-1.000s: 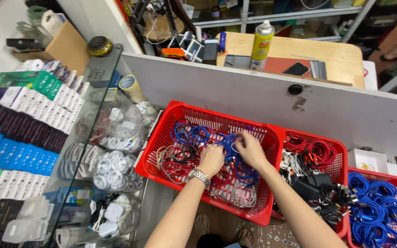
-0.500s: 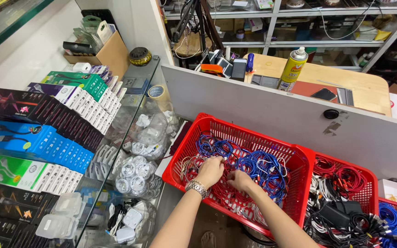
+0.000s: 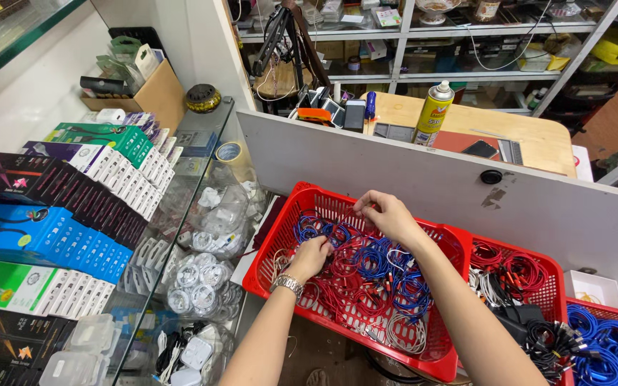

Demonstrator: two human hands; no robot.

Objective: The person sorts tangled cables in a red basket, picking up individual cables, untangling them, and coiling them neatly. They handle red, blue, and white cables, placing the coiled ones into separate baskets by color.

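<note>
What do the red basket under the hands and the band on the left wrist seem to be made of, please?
Red basket: most likely moulded plastic, with an even glossy red colour and a lattice of open slots in its walls. Wristband on the left hand: looks like metal, silvery links that catch the light; a watch face cannot be seen.

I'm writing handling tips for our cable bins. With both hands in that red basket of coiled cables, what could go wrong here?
1. The red and blue cables lie tangled together; lifting one with the right hand may drag neighbours out.
2. The red basket appears to overhang its support at the front, so pressing down with the left hand could tip it.
</note>
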